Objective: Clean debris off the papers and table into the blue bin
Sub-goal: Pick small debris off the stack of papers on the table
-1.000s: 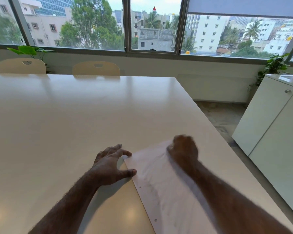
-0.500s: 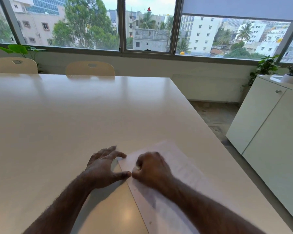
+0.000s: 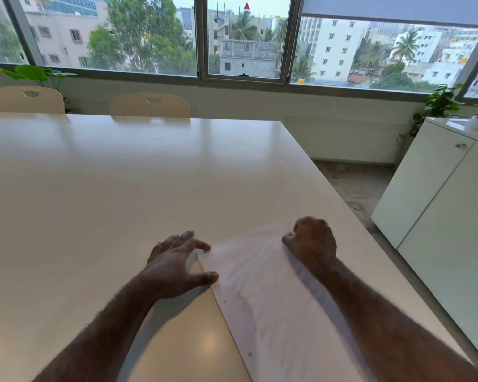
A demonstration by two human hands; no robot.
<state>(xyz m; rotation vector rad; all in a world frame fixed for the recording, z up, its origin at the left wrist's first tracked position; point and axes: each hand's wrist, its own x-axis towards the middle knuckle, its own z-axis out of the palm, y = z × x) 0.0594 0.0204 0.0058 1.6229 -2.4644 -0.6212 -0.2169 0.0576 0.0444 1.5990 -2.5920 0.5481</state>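
**Observer:** White paper, punched holes along its left edge, lies flat on the pale table under both your hands. Your left hand is spread, thumb and fingertips pressing the sheet's near-left edge, pinning it, not pinching. Your right hand is curled into a fist, resting on the far right corner. Whether anything sits inside that fist, I cannot tell.

**Operator:** So which step am I on?

**Observer:** Sweeping, by my read: one hand anchors, the fist brushes crumbs across the sheet. No debris shows; the paper between your hands is blurred and faintly marked with grey lines, otherwise clean-looking.

**Operator:** And next?

**Observer:** You need the blue bin, and it is not in view. Likely you gather whatever lies ahead of the fist toward the table edge beyond your right hand, then drop it. Keep the left hand pressing, or the sheet slides with the stroke.
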